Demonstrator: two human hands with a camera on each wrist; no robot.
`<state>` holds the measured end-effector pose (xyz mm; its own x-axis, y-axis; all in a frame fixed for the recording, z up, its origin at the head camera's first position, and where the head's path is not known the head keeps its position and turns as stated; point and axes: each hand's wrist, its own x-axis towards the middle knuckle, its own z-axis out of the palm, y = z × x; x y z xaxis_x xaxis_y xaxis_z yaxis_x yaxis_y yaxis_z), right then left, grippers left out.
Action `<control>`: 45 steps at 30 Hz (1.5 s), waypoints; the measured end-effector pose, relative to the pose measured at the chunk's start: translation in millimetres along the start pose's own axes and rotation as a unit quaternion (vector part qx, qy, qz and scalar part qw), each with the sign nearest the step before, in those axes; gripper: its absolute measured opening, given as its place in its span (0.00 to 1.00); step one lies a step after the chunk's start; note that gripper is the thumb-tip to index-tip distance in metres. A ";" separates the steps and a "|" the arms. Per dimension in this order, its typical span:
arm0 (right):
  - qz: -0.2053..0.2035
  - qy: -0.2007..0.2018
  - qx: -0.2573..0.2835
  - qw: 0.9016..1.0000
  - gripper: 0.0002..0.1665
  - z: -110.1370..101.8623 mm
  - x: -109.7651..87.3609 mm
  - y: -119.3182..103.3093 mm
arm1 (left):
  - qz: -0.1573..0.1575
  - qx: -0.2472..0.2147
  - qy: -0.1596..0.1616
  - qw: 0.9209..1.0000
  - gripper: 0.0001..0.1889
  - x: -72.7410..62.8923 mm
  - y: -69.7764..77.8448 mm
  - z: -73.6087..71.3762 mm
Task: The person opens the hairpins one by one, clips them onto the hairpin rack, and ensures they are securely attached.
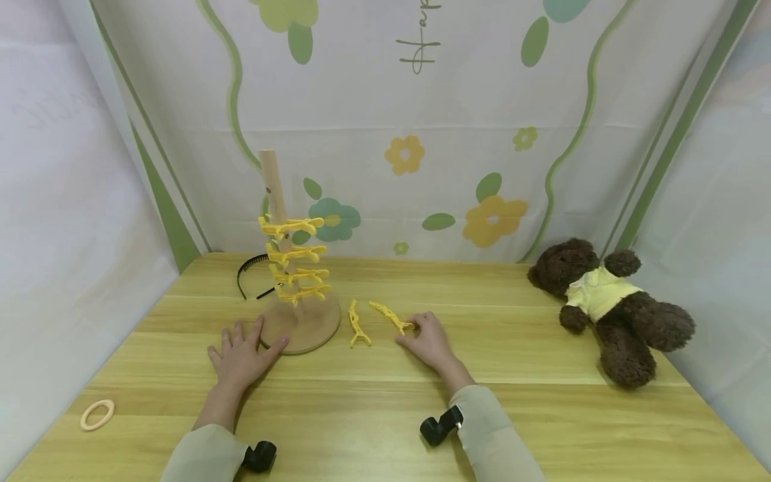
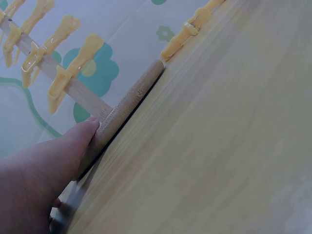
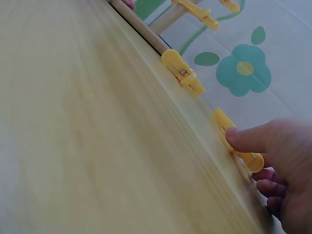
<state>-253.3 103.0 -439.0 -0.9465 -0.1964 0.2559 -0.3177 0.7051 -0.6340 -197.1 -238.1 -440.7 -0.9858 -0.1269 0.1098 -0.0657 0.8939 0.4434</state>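
My right hand (image 1: pixel 429 343) pinches the handle end of a yellow hair clip (image 1: pixel 387 314) on the table, thumb on the near side in the right wrist view. Another yellow hair clip (image 1: pixel 358 325) lies just left of it. My left hand (image 1: pixel 241 358) rests with fingers spread at the round wooden base (image 1: pixel 313 328) of a stand; its thumb (image 2: pixel 80 134) presses on the base's rim. Rising from that base is an upright wooden post (image 1: pixel 272 187). Several yellow hair clips (image 1: pixel 299 253) stick out from the post in a column, one above another.
Behind the stand lies a black headband (image 1: pixel 243 274). A pale ring (image 1: pixel 97 415) is at the table's left front. On the right, a brown teddy bear (image 1: pixel 626 314) in a yellow shirt lies on its back. A printed cloth (image 1: pixel 361 87) hangs behind the table.
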 end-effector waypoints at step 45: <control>-0.126 0.013 0.082 0.989 0.12 -125.6 71.8 -66.4 | 0.008 -0.008 -0.003 1.000 0.45 -2.1 2.4 -3.0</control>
<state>-293.1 127.7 -286.8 -0.8349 -0.3325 0.4386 -0.5504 0.5153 -0.6569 -194.6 -237.0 -437.1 -0.9877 -0.1099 0.1115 -0.0473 0.8885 0.4565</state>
